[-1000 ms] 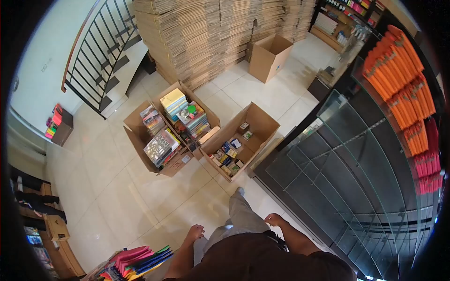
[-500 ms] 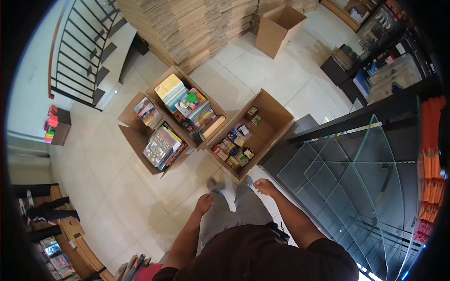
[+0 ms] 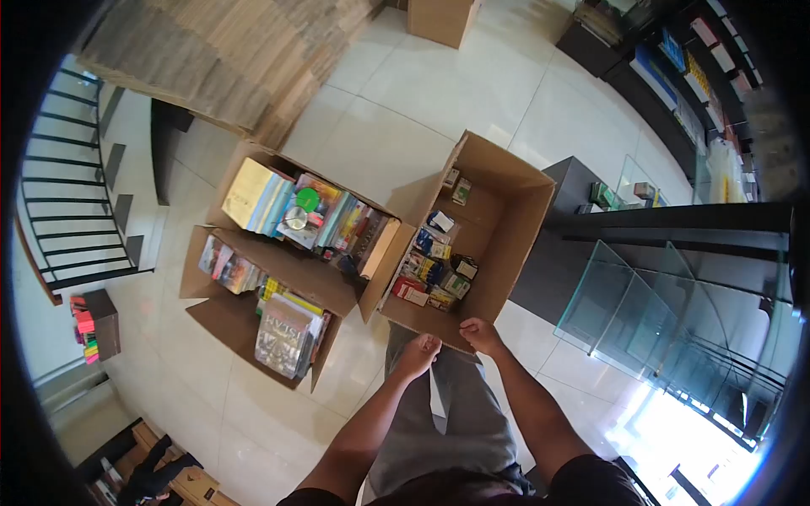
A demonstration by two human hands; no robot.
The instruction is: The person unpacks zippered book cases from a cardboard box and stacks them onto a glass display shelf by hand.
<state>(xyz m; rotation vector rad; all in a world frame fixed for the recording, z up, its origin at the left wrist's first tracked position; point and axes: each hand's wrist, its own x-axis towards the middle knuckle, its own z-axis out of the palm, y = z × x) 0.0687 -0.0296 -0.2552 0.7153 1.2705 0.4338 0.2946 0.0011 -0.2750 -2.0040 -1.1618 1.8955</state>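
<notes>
In the head view, my left hand point(image 3: 419, 355) is closed with its fingers curled, just in front of the near wall of an open cardboard box point(image 3: 515, 244). Whatever it may hold is hidden. My right hand point(image 3: 480, 336), also curled closed, overlaps the near right corner of that box; I cannot tell whether it touches the rim. Inside the box, several small packets point(image 3: 430, 268) lie in a heap along the left side, a red and white packet point(image 3: 411, 291) among them. Two small boxes point(image 3: 456, 186) lie in the far corner.
Left of it stand a carton point(image 3: 369, 221) of upright books with a green round item point(image 3: 307, 199) on top, and another open carton point(image 3: 222, 314) with books point(image 3: 287, 336). Glass shelves point(image 3: 641, 312) and a dark cabinet point(image 3: 548, 244) flank the right. Stacked cardboard point(image 3: 236, 51) rises behind.
I have come closer to the cartons and the view has turned. Both hands have moved forward to the near side of the box of packets, and the left hand is closer to the right.
</notes>
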